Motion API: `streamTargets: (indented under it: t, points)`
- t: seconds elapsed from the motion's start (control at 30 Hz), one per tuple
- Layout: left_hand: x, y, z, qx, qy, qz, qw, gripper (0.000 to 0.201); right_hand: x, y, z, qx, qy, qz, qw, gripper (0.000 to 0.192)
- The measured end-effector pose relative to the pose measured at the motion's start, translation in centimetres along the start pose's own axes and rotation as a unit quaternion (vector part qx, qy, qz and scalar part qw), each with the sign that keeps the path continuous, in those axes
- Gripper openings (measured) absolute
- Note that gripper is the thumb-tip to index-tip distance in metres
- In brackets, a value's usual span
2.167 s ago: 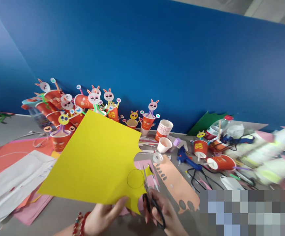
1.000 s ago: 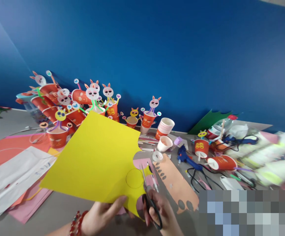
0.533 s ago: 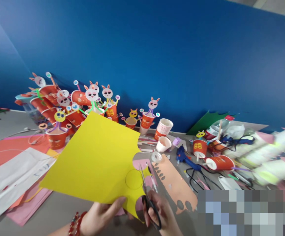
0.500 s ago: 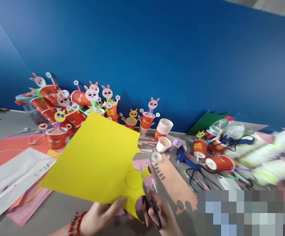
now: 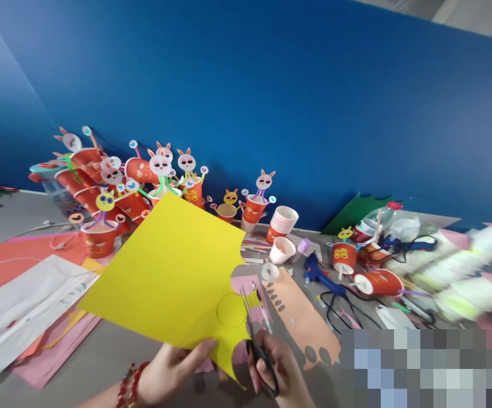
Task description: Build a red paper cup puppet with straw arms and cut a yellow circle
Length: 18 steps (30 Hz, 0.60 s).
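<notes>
My left hand (image 5: 173, 368), a red bead bracelet on its wrist, pinches the near edge of a big yellow paper sheet (image 5: 169, 272) and holds it up over the table. A pencil circle (image 5: 231, 310) is drawn near the sheet's right edge, which has curved cut-outs. My right hand (image 5: 282, 371) grips black-handled scissors (image 5: 256, 343); their blades point away from me and bite into the yellow sheet just right of the circle.
Red paper cups with bunny faces (image 5: 161, 170) crowd the back left by the blue wall. A stack of white cups (image 5: 283, 220), a tape roll (image 5: 270, 272), a blue glue gun (image 5: 316, 269), a peach paper strip (image 5: 300, 317) and pink, orange and white sheets (image 5: 25, 306) lie around.
The view shifted slightly. The yellow sheet turned a little in my left hand and the scissors stay at the circle's right edge.
</notes>
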State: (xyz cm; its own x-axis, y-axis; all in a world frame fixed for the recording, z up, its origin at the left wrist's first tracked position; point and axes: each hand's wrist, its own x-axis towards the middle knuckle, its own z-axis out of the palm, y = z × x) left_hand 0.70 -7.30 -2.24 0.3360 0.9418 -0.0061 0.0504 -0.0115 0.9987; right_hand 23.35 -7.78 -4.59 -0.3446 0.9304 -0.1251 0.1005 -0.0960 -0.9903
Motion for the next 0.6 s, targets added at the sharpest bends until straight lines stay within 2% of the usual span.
streamTargets:
  t: [0.23,0.6]
  points:
    - [-0.2,-0.1,-0.2,-0.019,-0.020,-0.013,1.000,0.040,-0.4,-1.0,0.2,-0.008,0.010,0.007,1.000,0.072]
    - [-0.5,0.2,-0.3,-0.096,-0.106,-0.052,0.988,0.047,-1.5,-0.5,-0.4,0.001,0.003,0.022,1.000,0.070]
